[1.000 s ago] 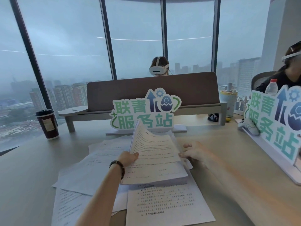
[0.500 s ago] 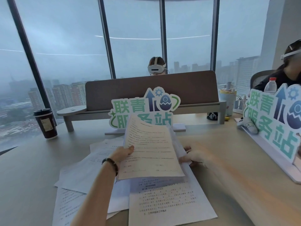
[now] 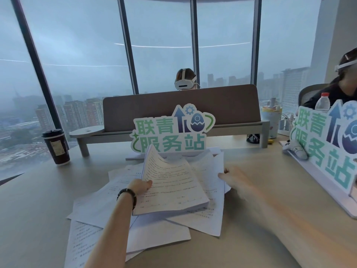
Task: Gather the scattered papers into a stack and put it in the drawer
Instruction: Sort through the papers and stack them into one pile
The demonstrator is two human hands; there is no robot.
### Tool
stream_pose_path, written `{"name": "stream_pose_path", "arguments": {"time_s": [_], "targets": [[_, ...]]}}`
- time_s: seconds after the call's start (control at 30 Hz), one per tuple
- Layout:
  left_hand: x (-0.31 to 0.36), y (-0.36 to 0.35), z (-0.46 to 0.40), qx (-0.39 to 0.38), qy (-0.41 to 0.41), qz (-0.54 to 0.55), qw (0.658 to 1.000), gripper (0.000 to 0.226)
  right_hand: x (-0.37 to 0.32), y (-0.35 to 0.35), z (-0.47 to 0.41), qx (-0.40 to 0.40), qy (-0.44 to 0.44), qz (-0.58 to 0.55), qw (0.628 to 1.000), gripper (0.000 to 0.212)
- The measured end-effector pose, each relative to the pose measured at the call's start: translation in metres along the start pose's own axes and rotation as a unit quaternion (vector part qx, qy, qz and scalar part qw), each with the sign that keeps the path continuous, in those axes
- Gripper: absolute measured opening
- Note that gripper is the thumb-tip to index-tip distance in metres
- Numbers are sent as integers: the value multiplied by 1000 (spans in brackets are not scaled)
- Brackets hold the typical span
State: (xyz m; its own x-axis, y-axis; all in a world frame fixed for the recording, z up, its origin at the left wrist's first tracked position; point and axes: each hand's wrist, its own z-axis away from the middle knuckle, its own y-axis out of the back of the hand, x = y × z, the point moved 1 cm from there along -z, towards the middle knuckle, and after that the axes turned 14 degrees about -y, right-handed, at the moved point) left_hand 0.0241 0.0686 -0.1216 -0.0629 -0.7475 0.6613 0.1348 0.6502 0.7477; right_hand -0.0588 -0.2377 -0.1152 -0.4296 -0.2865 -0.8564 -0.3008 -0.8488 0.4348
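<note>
The left hand (image 3: 139,187) grips a curling sheaf of papers (image 3: 172,186) above loose sheets (image 3: 92,206) scattered on the desk (image 3: 251,238). The blurred right hand (image 3: 234,177) pinches another sheet's edge. A lidded coffee cup (image 3: 56,147) stands far left, contents hidden.

both forearms are bare, no sleeves; a dark beaded bracelet (image 3: 127,196) (round beads) circles the wrist just behind the left hand (image 3: 139,187).
</note>
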Motion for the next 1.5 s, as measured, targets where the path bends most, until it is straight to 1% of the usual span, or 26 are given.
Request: {"name": "stream_pose_path", "arguments": {"time_s": [0.03, 0.07, 0.2, 0.33, 0.43, 0.57, 0.7, 0.8, 0.9, 1.0, 1.03, 1.1, 1.2, 1.27, 1.4, 1.5], "targets": [[1, -1, 0, -5, -2, 2, 1000, 47, -1, -1, 1, -23, -8, -29, 999, 4], [2, -2, 0, -11, -3, 6, 1000, 47, -3, -1, 3, -39, -20, -54, 998, 4], [7, -6, 3, -38, -19, 3, 999, 49, -4, 0, 1, -83, -60, -120, 988, 17], [14, -13, 5, -52, -26, 30, 998, 47, -1, 2, 1, -103, -100, -121, 982, 21], [17, -16, 7, -48, -22, 48, 997, 45, 3, 5, 2, -114, -141, -133, 975, 7], [15, -11, 6, -32, -20, 123, 992, 41, 6, 9, -2, -113, -152, -147, 971, 11], [12, 1, 7, 3, -21, 212, 977, 33, 5, 14, 0, -111, -145, -149, 972, 19], [10, 11, 8, 15, -19, 235, 972, 34, 1, 19, 5, -118, -142, -162, 969, 23], [8, 13, 9, 16, -19, 226, 974, 34, 1, 22, 9, -103, -132, -160, 973, 23], [11, 10, 13, 1, -21, 204, 979, 34, -1, 25, 21, -99, -115, -140, 978, 14], [11, 8, 12, -3, -21, 192, 981, 35, -2, 26, 24, -98, -107, -138, 980, 14], [10, 5, 12, -12, -15, 163, 986, 39, -4, 28, 27, -96, -97, -137, 981, 18], [6, 2, 10, -31, -5, 126, 991, 47, -8, 29, 27, -117, -89, -140, 979, 12], [6, 2, 11, -37, -4, 114, 993, 48, -12, 31, 26, -115, -82, -134, 981, 10], [13, -3, 13, -46, -17, 105, 993, 47, -36, 43, 32, -97, -15, -161, 982, 13], [19, -9, 14, -45, -32, 99, 994, 48, -62, 52, 36, -117, 32, -184, 975, 27]]}}
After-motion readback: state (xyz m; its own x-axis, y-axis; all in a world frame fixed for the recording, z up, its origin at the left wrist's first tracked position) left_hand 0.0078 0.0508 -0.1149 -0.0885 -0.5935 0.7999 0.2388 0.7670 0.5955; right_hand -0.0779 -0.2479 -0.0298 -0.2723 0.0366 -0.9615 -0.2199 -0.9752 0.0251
